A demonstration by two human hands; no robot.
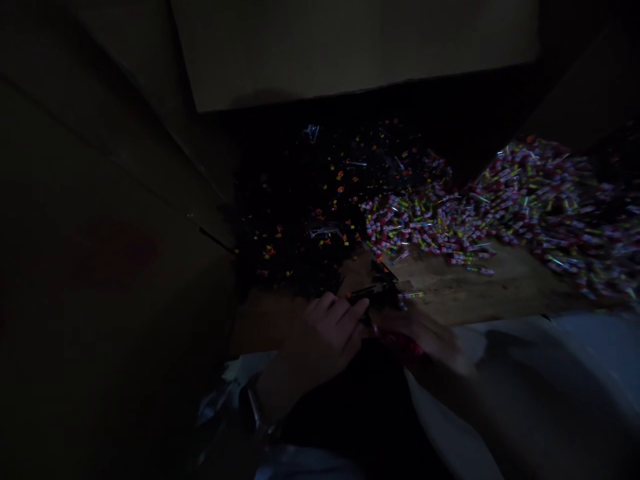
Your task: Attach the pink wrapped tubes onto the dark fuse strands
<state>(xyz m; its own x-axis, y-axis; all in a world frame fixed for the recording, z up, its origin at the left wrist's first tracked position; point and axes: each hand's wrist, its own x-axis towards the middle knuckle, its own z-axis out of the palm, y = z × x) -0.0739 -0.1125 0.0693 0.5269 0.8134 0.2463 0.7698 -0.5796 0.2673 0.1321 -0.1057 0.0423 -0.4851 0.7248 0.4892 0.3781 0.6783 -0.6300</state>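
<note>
1. Knuckles up, my left hand (333,327) has its fingers curled in toward my right hand; something dark sits at the fingertips, though I cannot tell whether they are clamped on it.
2. My right hand (437,340) is blurred, just to the right of my left; a red thing (407,343) shows against it, and I cannot tell whether the fingers are closed around it or apart.
3. Just beyond my left fingertips is a slim dark piece (363,291); a little farther out lies another dark piece (385,270); a small bright tube (413,295) lies just beyond my right hand.
4. Ahead of my left hand spreads a dark heap (295,260) flecked with orange and yellow bits; a shiny clear-looking piece (325,231) lies in it.
5. Ahead and to the right of my right hand runs a long pile of small colourful tubes (450,223); bare wooden table (505,277) shows between the two.
6. Cardboard (350,53) rises well beyond both hands; on my left wrist is a watch-like band (254,405).
</note>
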